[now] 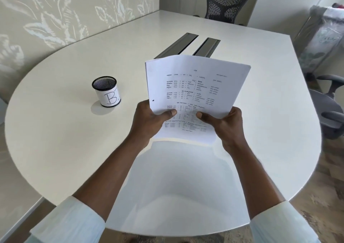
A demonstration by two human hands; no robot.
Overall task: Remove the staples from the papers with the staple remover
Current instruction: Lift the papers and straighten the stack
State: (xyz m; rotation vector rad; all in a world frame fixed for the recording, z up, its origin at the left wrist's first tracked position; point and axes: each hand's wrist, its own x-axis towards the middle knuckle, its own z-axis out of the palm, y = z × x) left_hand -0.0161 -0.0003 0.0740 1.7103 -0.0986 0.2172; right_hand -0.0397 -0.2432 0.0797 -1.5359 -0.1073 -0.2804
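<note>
White papers point(195, 86) are held up over the table point(55, 140), lower edge pinched from both sides. Left hand point(150, 121) and right hand point(223, 125) are both clamped on the sheets, thumbs on top. Light and floppy, judged from the curl of the top edge; easily creased or torn, best gripped close to the stapled spot. No staple or staple remover can be made out. Smooth pale table, a mesh cup point(106, 91) near the left hand. Office chairs point(228, 0) are seen beyond.
</note>
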